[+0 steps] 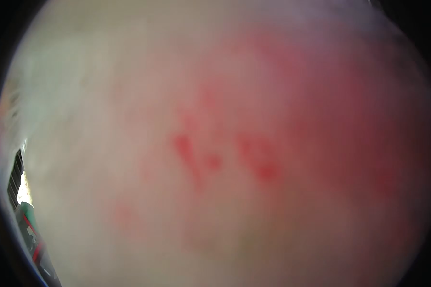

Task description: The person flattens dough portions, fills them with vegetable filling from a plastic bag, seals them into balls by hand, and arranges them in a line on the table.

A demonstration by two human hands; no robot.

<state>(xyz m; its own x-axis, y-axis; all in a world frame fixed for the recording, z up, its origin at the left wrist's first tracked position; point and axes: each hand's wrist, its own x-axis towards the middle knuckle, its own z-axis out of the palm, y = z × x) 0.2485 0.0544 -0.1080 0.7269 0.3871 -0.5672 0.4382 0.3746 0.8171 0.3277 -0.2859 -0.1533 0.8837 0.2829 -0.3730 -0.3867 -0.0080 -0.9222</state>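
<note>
A whitish, see-through-looking sheet (129,158) with blurred red and pink patches fills nearly the whole head view. It sits so close to the camera that its kind cannot be made out. The darkest red spots are near the middle, and a broad pink-red area spreads to the right. Neither my left hand nor my right hand can be seen. Whatever lies behind this pale thing is hidden.
Along the left edge a narrow strip stays uncovered. In it are a dark striped surface (16,178), a bright patch (25,190) and a dark green and red object (29,229), too little of it showing to name.
</note>
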